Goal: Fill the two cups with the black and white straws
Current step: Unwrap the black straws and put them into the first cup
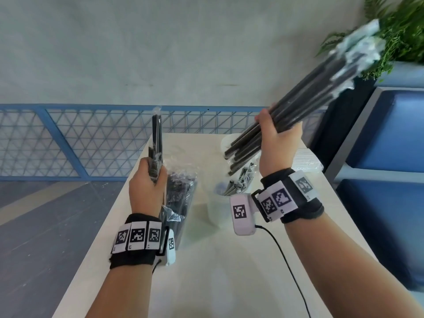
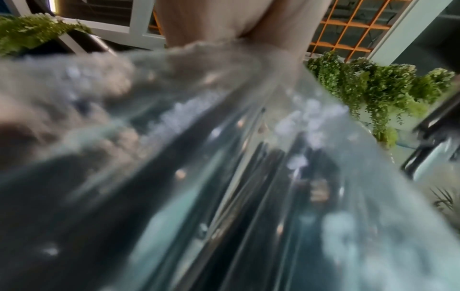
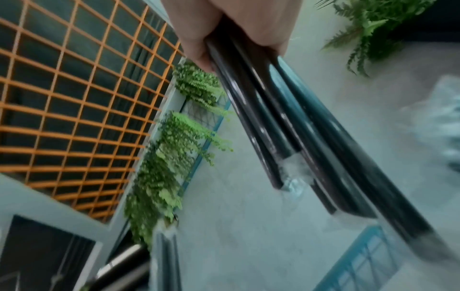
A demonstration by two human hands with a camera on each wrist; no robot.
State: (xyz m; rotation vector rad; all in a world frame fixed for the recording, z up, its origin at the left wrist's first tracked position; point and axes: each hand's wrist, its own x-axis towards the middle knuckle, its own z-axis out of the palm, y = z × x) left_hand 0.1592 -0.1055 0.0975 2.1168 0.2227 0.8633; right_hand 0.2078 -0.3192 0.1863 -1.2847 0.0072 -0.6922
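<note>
My right hand [image 1: 278,141] grips a thick bundle of wrapped black straws [image 1: 307,88], raised and slanting up to the right above the table; the same bundle [image 3: 286,126] fills the right wrist view. My left hand [image 1: 149,180] holds a few black straws [image 1: 157,131] upright, together with a clear plastic bag of black straws [image 1: 180,198] that hangs down to the table. A near translucent cup [image 1: 218,210] holds several wrapped straws [image 1: 241,180]. A second white cup [image 1: 227,143] stands behind it, partly hidden by the bundle. The left wrist view is blurred plastic wrap [image 2: 224,157].
The pale table [image 1: 206,271] is narrow, with floor to its left. A pack of white straws [image 1: 307,159] lies at the table's back right. Blue cushioned seats [image 1: 390,138] and a fern [image 1: 403,31] stand on the right. A blue mesh fence [image 1: 68,138] runs behind.
</note>
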